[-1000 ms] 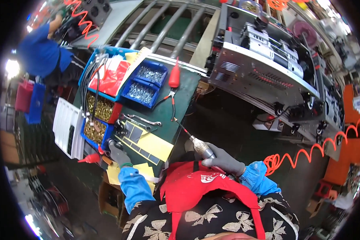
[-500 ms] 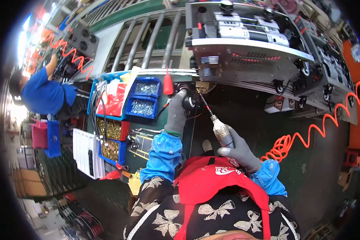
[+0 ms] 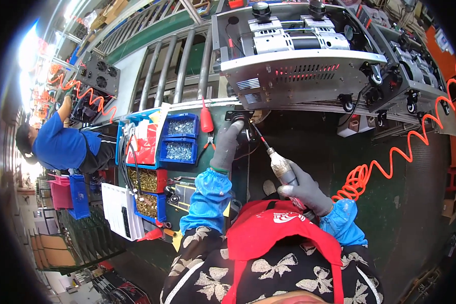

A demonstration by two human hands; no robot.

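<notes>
We steady the black part (image 3: pixel 242 121) with our left hand (image 3: pixel 227 147); our right hand (image 3: pixel 304 190), grip closed on the pneumatic screwdriver (image 3: pixel 281 167), keeps its bit square.

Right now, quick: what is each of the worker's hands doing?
Left hand: gloved, reaching to a small dark part under the metal machine; grip cannot be told.
Right hand: closed around a pneumatic screwdriver.

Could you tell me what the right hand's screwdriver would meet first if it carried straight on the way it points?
Probably the small black part at the bench edge, which the left hand holds. The right hand aims the screwdriver up-left, its bit tip right beside that part; depth is unclear.
</notes>
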